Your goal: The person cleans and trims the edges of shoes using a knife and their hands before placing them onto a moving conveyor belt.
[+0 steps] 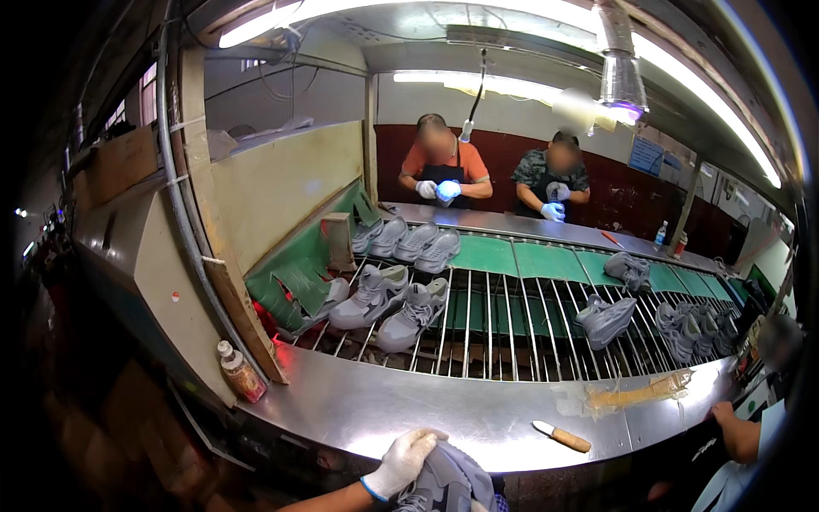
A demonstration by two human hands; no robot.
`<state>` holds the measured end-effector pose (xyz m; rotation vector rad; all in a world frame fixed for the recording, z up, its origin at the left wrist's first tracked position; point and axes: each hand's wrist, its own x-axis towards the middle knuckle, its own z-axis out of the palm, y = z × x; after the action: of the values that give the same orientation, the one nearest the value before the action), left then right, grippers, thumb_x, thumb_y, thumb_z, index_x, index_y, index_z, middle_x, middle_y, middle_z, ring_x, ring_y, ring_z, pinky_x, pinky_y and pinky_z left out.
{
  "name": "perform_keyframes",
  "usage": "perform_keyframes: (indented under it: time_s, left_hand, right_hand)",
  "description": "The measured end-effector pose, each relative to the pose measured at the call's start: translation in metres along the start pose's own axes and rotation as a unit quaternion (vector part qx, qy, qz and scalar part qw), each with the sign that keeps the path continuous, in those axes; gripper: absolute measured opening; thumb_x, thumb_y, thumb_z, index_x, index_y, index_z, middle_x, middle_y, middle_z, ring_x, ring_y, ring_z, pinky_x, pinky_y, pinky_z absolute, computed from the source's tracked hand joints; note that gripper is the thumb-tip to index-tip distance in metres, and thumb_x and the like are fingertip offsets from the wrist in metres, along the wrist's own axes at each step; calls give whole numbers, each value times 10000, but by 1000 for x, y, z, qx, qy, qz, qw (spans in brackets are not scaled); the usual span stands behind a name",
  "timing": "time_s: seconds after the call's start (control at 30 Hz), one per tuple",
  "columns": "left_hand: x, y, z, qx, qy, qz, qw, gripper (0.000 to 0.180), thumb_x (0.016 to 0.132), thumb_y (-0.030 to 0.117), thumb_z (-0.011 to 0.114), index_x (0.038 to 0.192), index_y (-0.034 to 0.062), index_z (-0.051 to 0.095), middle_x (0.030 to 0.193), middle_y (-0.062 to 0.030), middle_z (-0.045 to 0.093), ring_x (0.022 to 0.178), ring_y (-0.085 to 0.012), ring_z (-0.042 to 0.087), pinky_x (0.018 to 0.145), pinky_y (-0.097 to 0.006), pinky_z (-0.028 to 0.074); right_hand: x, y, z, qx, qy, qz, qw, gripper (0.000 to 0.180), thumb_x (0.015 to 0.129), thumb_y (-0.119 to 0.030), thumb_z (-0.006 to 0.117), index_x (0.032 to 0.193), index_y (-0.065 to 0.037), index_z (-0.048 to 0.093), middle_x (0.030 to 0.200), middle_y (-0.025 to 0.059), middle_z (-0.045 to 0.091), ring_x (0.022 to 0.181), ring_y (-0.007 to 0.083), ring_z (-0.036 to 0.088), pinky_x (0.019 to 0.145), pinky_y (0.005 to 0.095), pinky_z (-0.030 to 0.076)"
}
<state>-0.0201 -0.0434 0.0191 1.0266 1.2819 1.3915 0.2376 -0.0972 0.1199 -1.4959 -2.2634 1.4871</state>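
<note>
My left hand (404, 463), in a white knit glove with a blue cuff, is closed over a grey sneaker (452, 476) at the lower edge. The sneaker is tilted close to me, with its laces toward the bottom of the picture and its sole edge to the right. A small pale patch shows below the shoe; whether it belongs to my right hand is unclear, as the shoe and the picture's edge hide that area. A knife (563, 436) with a wooden handle lies on the metal ledge (409, 410) to the right of the shoe.
Beyond the ledge, several grey sneakers (372, 297) rest on a rod conveyor (503, 328) with green flaps. A bottle (241, 372) stands at left beside a post. Two gloved co-workers (448, 162) work across the line; another person's arm (738, 432) is at right.
</note>
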Motion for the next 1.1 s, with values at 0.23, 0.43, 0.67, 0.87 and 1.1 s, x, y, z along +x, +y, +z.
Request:
perform_keyframes:
  time_s: [0.23,0.43,0.67,0.87,1.1]
  left_hand:
    - [-7,-20,5,-5,49,-10,999,373,1056,128,469,1243,-78,717,1121,-144,774,1066,-183,696,1019,-314,528]
    - [-11,-39,35,-17,51,23,998,330,1100,163,471,1210,-9,730,1012,-10,684,895,-114,582,818,-292,493]
    - [28,9,47,-58,16,29,998,360,1065,144,417,1171,-83,675,1072,-161,728,984,-191,675,929,-343,560]
    - [33,7,50,39,33,34,998,363,1100,185,432,1175,-69,681,1077,-144,733,1011,-191,675,954,-344,553]
    - [33,12,29,98,-37,27,994,367,1106,222,492,1164,-56,724,1086,-148,770,1011,-215,717,953,-352,563]
  right_hand:
    - [-35,45,-34,62,56,-64,994,627,954,-249,725,1525,-46,565,1373,295,682,1246,457,688,1078,488,546]
    - [22,59,-11,-182,129,-160,961,652,897,-128,719,1489,73,533,1493,388,560,1314,564,613,1131,574,523]
    - [115,41,-60,-234,262,-309,884,517,934,-74,728,1440,-58,624,1323,242,684,1001,399,754,802,438,639]
    - [170,15,-83,-201,83,-231,948,407,1119,-315,530,1463,-100,563,1134,241,753,907,399,774,756,461,638]
    - [91,15,-99,-116,73,-209,968,679,1029,-276,677,1569,34,407,1248,288,691,955,414,774,816,467,646]
